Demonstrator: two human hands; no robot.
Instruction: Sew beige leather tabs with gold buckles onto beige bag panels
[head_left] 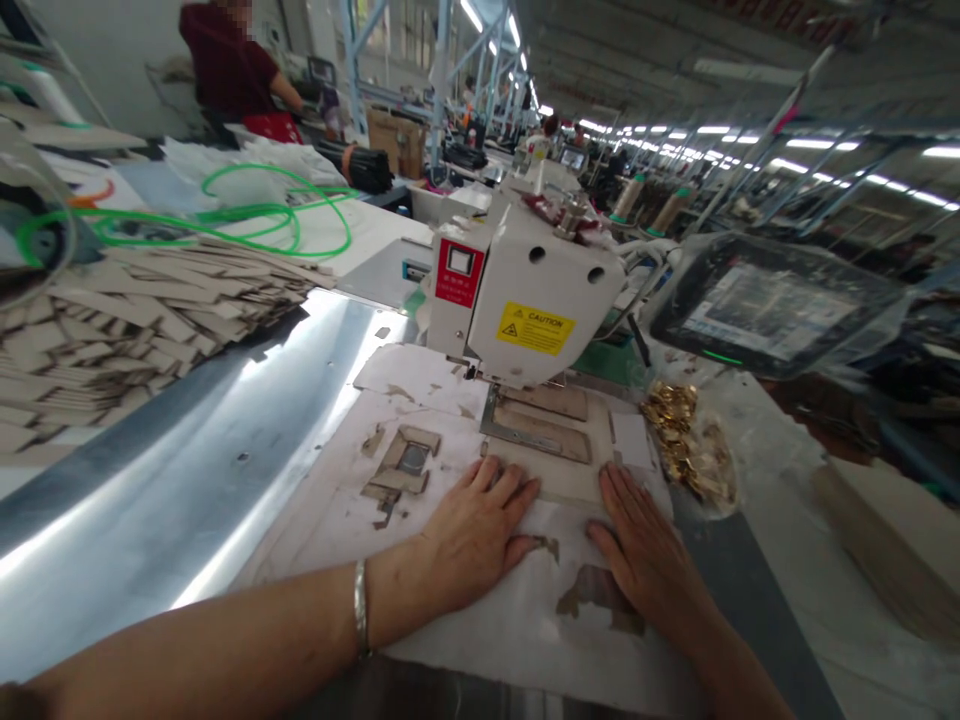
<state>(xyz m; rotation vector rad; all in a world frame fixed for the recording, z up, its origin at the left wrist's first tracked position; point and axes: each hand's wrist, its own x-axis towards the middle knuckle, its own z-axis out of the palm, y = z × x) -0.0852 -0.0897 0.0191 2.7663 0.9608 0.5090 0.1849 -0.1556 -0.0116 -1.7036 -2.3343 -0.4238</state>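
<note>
Both hands lie at the near edge of a flat beige panel under the head of a white industrial sewing machine. My left hand rests palm down at the panel's left corner, fingers stretched forward. At its right corner my right hand lies flat, with fingers extended and thumb apart. Neither hand grips anything. A metal clamp frame sits on the panel beneath the machine head. White, worn paper-like sheeting covers the work surface around the hands.
Beige strips are heaped at left beside a shiny metal plate. Gold-coloured metal pieces lie in plastic right of the machine. A plastic-wrapped screen and a stack of beige panels stand further right. Another person stands far left.
</note>
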